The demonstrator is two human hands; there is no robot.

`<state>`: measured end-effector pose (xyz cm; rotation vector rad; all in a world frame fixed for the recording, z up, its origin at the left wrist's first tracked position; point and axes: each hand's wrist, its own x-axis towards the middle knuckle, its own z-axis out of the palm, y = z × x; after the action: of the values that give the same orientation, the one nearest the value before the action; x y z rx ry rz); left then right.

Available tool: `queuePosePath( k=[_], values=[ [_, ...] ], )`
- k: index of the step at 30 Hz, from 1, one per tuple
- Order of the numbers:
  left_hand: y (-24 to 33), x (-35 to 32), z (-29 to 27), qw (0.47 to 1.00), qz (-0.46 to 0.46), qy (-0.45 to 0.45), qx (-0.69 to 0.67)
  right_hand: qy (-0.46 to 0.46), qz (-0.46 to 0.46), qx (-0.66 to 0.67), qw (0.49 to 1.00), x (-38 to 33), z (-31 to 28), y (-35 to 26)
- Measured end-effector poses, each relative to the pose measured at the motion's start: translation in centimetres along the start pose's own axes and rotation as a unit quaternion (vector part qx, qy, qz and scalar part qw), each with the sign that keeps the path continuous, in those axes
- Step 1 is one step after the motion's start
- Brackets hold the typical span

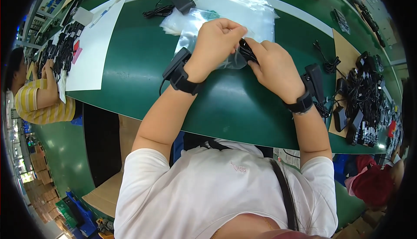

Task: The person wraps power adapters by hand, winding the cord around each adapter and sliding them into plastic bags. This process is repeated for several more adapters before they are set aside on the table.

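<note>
While both hands work mid-surface | left hand pinches the clear bag open | right hand grasps the black adapter, only partly inside | bagging unfinished; adapter pile waits at right edge

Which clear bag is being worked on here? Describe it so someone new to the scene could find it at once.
Start at the long green table and go to its middle, where the left hand and right hand meet. The clear plastic bag lies under and between them, its mouth pinched by the left hand while the right hand presses a black adapter at it. Unlike the stack of bags behind, it is being held.
</note>
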<state>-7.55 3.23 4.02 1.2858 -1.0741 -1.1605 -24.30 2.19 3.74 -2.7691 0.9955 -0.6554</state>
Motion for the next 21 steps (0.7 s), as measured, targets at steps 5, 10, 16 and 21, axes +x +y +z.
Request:
queuePosePath(
  k=[5, 10, 16, 21],
  values=[
    [-0.8, -1.1, 2.0, 0.97, 0.183, -0.003, 0.16, 0.014, 0.07, 0.248, 0.966, 0.6, 1.4, 0.8],
    [0.0, -2.4, 2.9, 0.975, 0.167, -0.048, 0.142, -0.016, 0.313, 0.739, 0.596, 1.2, 0.9, 3.1],
    [-1.0, -2.7, 4.5, 0.912, 0.38, -0.011, 0.156, 0.193, 0.133, 0.414, 0.88, 1.5, 2.1, 0.7],
    [-0.8, -4.0, 5.8, 0.913, 0.384, 0.0, 0.14, 0.213, 0.14, 0.52, 0.815, 2.4, 1.8, 1.2]
  ],
)
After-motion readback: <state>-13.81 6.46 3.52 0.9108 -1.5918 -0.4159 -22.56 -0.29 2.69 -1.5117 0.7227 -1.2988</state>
